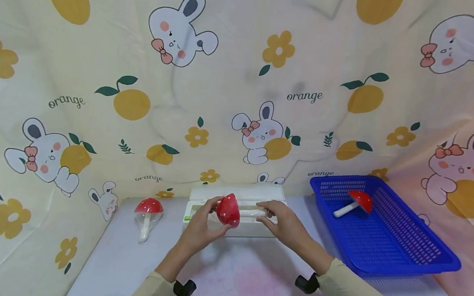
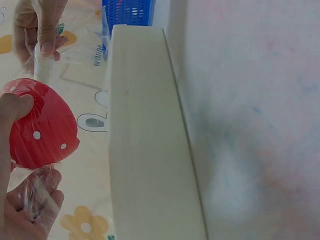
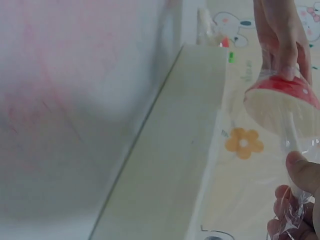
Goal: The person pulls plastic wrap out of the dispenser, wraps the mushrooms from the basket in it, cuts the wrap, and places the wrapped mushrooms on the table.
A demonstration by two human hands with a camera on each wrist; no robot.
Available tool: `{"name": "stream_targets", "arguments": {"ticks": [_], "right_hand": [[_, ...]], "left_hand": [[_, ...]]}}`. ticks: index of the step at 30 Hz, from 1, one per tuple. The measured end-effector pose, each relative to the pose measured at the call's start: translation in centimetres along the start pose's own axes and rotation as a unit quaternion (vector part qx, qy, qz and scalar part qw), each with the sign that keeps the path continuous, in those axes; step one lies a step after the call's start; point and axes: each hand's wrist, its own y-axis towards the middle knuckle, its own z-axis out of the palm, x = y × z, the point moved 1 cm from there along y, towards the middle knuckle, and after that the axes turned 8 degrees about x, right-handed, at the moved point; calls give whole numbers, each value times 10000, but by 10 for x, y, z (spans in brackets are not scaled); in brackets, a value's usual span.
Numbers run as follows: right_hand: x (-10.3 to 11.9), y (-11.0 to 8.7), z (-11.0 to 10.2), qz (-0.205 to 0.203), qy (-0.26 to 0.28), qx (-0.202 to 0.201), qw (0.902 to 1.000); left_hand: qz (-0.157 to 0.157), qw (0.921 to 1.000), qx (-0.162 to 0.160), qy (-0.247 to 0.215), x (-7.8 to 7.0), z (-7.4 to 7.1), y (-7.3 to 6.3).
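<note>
Both hands hold up a toy mushroom (image 1: pixel 228 210) with a red, white-dotted cap, tipped on its side over a long white box (image 1: pixel 250 231) whose lid is raised. My left hand (image 1: pixel 200 228) grips the cap, its thumb on the red surface in the left wrist view. With thumb and fingers my right hand (image 1: pixel 288 223) pinches the white stem (image 3: pixel 290 132) near its end. Clear plastic film (image 2: pixel 37 192) wraps the mushroom and bunches by the left fingers; more crumpled film shows at the right fingers in the right wrist view.
On the table to the left lies another red-capped mushroom (image 1: pixel 149 208) in clear film. A blue plastic basket (image 1: pixel 401 268) stands at the right with a red mushroom (image 1: pixel 360 202) inside. Behind the table hangs a patterned cloth (image 1: pixel 235 81) with rabbits and oranges.
</note>
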Motion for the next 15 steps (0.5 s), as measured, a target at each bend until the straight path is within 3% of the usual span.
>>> {"name": "stream_targets", "arguments": {"ticks": [8,15], "right_hand": [[3,14,-10,-246,-151,-5,9996],[10,27,-22,-211,-85,-55,9997]], "left_hand": [[70,9997,-206,-59,-3,-11,10],[143,9992,-351,-146,-5,-18,18]]}}
